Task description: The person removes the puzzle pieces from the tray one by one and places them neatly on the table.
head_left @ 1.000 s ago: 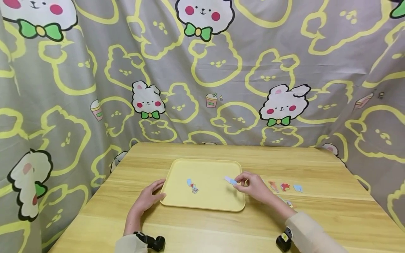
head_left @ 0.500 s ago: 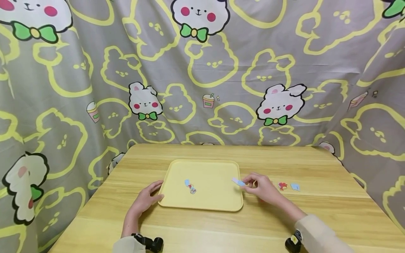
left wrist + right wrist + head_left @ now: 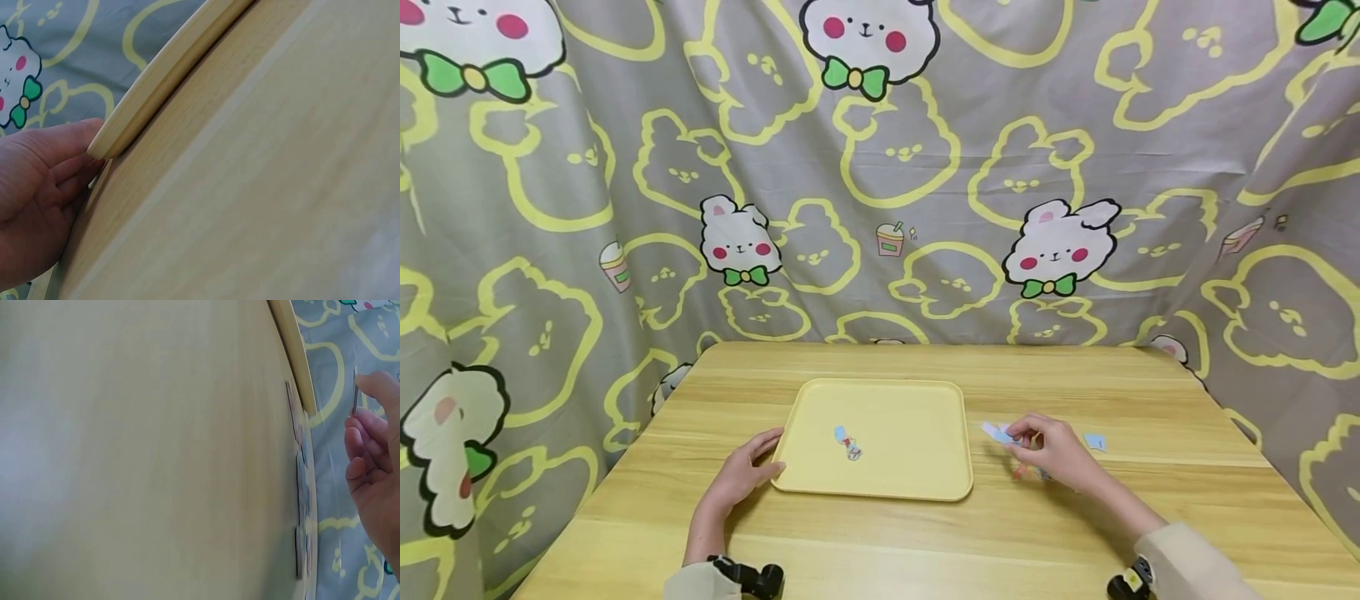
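My left hand (image 3: 745, 467) holds the left edge of a yellow tray (image 3: 910, 442). In the left wrist view the thumb lies on the tray's rim (image 3: 156, 81), with the fingers curled below it. My right hand (image 3: 1060, 450) pinches a flat, pale blue and lilac puzzle piece (image 3: 996, 432) between thumb and fingers, just right of the tray. Seen edge-on in the right wrist view, the thin piece (image 3: 355, 390) is held above the table. Small colourful joined pieces (image 3: 847, 442) lie on the tray's left half.
Loose pieces lie on the wooden table (image 3: 865, 550) right of the tray: a light blue one (image 3: 1095, 442), a red one (image 3: 1020, 472) and others partly hidden under my right hand. A grey curtain (image 3: 820, 167) with rabbit drawings hangs behind and at both sides.
My right hand has moved right with the blue and lilac piece, from over the tray to over the loose pieces. The left hand stays at the tray's edge.
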A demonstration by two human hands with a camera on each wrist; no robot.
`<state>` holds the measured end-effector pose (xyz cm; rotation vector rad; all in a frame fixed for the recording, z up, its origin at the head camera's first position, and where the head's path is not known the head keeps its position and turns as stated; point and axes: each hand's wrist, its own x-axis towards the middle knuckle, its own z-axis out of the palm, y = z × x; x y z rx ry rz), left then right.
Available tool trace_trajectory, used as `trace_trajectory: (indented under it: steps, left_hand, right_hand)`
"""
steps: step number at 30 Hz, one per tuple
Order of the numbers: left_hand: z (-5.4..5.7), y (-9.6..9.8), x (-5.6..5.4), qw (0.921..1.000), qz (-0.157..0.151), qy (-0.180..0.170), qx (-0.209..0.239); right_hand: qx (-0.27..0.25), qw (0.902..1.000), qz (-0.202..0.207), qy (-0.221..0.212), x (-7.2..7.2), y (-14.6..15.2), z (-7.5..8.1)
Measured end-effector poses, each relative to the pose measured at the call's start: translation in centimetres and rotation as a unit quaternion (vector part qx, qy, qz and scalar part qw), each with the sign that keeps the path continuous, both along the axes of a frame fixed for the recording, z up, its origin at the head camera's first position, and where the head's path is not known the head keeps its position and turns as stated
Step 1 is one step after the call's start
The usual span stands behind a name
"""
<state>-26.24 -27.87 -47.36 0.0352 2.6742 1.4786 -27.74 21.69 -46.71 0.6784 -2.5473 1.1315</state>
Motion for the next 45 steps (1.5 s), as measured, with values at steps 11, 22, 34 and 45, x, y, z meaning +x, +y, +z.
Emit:
trace_trajectory:
  steps: [11,22,34,45]
  left_hand:
    - [-0.1,-0.2,0.1,1.0000,-0.001,-0.001,-0.005]
    - [0.0,-0.1,0.1,1.0000,-0.004,-0.007,0.002]
    - [0.2,-0.1,0.1,1.0000,-0.004,-0.008,0.000]
    - [0.2,0.0,0.1,1.0000,-0.006,-0.006,0.000]
  right_hand:
    - [0.008,0.9997,-0.024,0.000,0.9,2.7,-0.2]
    - [0.016,0.9986,-0.050,0.001,2.3,5.7,0.0]
    - [0.022,0.9980,-0.054,0.022,3.1,8.2,-0.2]
    - [0.039,0.9958,-0.083,-0.004,4.4,10.7,-0.4]
